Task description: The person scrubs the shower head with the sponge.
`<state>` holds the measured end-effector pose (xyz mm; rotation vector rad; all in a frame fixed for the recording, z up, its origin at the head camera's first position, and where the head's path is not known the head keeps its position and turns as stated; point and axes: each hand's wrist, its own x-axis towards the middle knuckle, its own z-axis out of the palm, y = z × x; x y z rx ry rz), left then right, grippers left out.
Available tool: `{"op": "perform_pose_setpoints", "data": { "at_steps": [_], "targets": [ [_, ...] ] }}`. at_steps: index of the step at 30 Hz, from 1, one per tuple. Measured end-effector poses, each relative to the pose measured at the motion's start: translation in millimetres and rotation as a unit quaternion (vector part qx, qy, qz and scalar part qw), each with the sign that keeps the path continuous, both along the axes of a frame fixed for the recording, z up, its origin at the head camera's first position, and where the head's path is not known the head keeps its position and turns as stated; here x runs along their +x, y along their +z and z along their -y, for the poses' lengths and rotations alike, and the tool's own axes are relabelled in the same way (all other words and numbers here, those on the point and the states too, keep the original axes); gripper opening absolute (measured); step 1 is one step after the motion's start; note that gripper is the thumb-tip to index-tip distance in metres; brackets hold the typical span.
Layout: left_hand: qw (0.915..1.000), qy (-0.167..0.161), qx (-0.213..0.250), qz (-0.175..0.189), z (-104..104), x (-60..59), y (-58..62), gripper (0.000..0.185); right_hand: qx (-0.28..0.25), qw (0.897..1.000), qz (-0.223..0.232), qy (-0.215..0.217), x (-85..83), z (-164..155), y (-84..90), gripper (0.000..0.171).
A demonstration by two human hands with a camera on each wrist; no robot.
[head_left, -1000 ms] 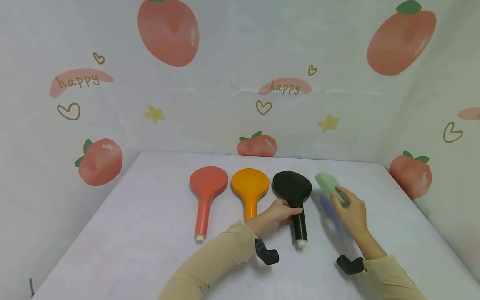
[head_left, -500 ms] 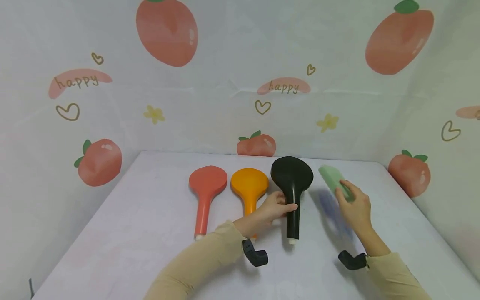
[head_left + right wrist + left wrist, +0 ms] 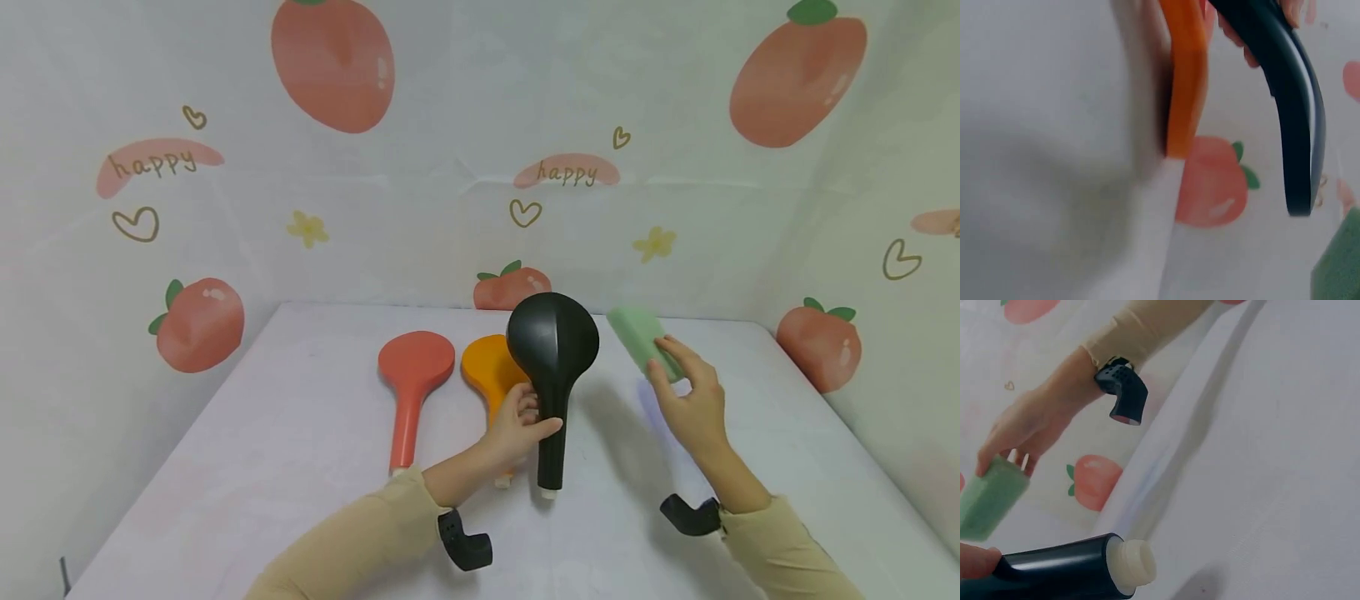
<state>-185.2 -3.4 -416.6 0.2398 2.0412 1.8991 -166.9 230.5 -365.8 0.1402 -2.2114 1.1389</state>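
Note:
My left hand (image 3: 517, 429) grips the handle of a black shower head (image 3: 553, 342), raised off the table with its round head tilted up. Its white threaded end (image 3: 1138, 562) shows in the left wrist view. To the right, my right hand (image 3: 693, 400) pinches a pale green sponge (image 3: 641, 337) in the air, apart from the black shower head. The sponge (image 3: 1338, 269) also appears at the edge of the right wrist view. Partly hidden behind the left hand lies an orange shower head (image 3: 487, 367). A red shower head (image 3: 415, 367) lies to its left.
The white table (image 3: 247, 467) backs onto a white cloth (image 3: 420, 225) printed with fruit and hearts. A black wrist camera (image 3: 465, 542) sits on the left cuff, another black camera (image 3: 690, 515) on the right.
The black shower head has come up off the table and moved left toward me in my left hand. My right hand has lifted the sponge and shifted it slightly left.

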Motion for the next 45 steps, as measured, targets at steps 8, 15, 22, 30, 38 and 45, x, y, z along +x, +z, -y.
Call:
{"op": "perform_pose_setpoints", "data": {
  "at_steps": [8,15,22,30,38,45],
  "targets": [
    [0.9996,-0.007,0.01,-0.025,19,18.3,11.1,0.062,0.058,0.979,-0.164,0.104,6.4,43,14.5,0.036],
    [0.9972,-0.018,0.036,-0.062,28,32.4,21.1,0.061,0.178,0.933,-0.272,0.154,2.5,69,9.3,0.036],
    [0.9974,-0.021,0.036,-0.059,35,38.3,22.6,0.06,0.237,0.912,-0.291,0.167,-0.8,72,3.1,0.034],
    [0.9969,-0.019,0.025,-0.072,40,42.6,23.8,0.062,0.279,0.89,-0.303,0.195,-0.9,76,-2.7,0.035],
    [0.9925,-0.003,0.022,-0.12,43,45.6,20.7,0.055,0.324,0.847,-0.345,0.241,2.1,82,-8.5,0.029],
    [0.9921,0.004,0.018,-0.124,46,44.2,19.9,0.058,0.309,0.858,-0.347,0.218,-4.7,73,-6.8,0.029]
  ]
}}
